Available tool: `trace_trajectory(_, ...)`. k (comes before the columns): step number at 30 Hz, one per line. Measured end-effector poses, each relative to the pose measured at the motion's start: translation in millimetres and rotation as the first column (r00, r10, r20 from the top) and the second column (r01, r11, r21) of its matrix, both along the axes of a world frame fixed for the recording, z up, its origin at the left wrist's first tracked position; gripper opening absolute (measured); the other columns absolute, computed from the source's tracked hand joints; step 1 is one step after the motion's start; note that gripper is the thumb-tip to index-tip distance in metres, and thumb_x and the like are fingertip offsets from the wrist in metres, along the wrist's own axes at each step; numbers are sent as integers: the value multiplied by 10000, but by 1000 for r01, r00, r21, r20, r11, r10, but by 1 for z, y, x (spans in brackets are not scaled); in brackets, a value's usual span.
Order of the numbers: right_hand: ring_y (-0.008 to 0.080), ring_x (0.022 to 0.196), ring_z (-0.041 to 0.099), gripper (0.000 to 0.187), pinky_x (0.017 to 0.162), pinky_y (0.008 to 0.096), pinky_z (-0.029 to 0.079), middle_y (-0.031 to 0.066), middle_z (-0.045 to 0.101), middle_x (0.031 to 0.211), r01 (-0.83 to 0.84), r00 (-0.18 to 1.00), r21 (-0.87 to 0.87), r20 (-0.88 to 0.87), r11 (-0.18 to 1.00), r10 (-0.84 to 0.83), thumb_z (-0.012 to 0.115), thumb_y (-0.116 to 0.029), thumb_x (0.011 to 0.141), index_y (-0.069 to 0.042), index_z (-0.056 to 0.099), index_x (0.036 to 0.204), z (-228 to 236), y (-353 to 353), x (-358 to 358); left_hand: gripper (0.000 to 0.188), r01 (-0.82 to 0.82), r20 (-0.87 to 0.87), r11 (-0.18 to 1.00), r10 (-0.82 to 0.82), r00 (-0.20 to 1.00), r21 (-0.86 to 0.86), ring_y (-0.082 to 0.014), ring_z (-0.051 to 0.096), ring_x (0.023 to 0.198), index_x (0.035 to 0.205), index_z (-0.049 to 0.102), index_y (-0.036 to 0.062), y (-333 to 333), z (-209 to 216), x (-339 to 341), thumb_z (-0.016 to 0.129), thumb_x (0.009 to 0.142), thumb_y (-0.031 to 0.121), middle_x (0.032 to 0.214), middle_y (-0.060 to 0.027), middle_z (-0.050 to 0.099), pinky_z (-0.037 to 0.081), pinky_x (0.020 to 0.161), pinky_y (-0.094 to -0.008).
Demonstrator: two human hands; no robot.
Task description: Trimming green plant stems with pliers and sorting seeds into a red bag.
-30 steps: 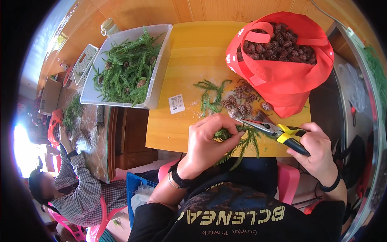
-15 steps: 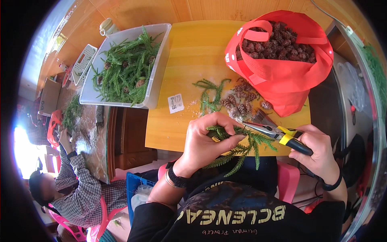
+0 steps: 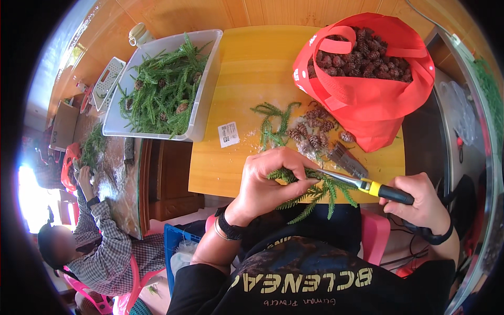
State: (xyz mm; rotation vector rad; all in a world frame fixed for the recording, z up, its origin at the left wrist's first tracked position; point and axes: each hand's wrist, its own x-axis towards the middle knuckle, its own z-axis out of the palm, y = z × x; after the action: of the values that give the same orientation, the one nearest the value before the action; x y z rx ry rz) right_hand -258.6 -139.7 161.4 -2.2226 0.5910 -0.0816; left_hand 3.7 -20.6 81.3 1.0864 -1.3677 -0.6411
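My left hand (image 3: 275, 181) pinches a green artificial pine sprig (image 3: 328, 195) near its stem, over the table's front edge. Several of its fronds hang down to the right of my fingers. In my right hand (image 3: 417, 199) are long-nose pliers (image 3: 375, 188) with yellow and black handles, pointing left. Their tips meet the sprig beside my left fingertips; what exactly they grip is too small to tell. Just beyond my hands lie loose pine cones (image 3: 315, 140), another green sprig (image 3: 275, 123) and a dark bundle of thin pieces (image 3: 347, 160).
A red bag (image 3: 367, 113) full of pine cones stands at the back right of the yellow table (image 3: 252, 68). A clear plastic bin (image 3: 202, 115) of green sprigs is at the back left, near a white label (image 3: 228, 135). A co-worker (image 3: 110, 247) sits at another table on the left.
The pliers have turned so that their handles, spread apart before, now appear in line. My right hand has shifted slightly right and down. My left hand keeps the sprig almost in place.
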Motion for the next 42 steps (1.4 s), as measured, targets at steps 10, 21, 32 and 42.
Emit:
trace_trajectory(10, 138, 682, 607, 294, 625, 247, 476, 101, 634, 751, 104, 983, 948, -144, 300, 116, 553, -235, 925, 46, 521, 1005, -7, -31, -11, 208, 159, 118, 973, -141, 983, -166, -212, 647, 732, 692, 569, 71, -1, 3, 4, 744, 646, -31, 838, -126, 690, 503, 644, -305)
trace_trajectory(21, 361, 1077, 555, 347, 951, 465, 390, 117, 663, 832, -111, 981, 986, 89, 123, 173, 482, -227, 941, 60, 628, 812, -26, -7, 1, 234, 166, -106, 975, -182, 978, -147, -232, 620, 785, 727, 547, 74, 0, 0, 6, 777, 699, 45, 817, -144, 666, 483, 710, -322)
trace_trajectory(32, 329, 916, 576, 271, 767, 391, 477, 83, 598, 753, -85, 968, -304, 199, 949, 151, 754, -257, 667, -24, 654, 761, 4, 4, 16, 268, 211, -461, 971, -240, 854, -115, -223, 615, 884, 842, 465, 71, 3, -3, -2, 693, 751, -37, 905, -143, 631, 484, 787, -334)
trace_trajectory(42, 328, 931, 569, 284, 765, 385, 489, 97, 601, 797, -105, 970, -535, 131, 838, 205, 770, -196, 625, 7, 629, 764, -8, 7, 26, 263, 172, -420, 983, -180, 889, -57, -187, 591, 855, 870, 467, 69, 5, -3, -4, 694, 761, -9, 932, -132, 611, 467, 773, -310)
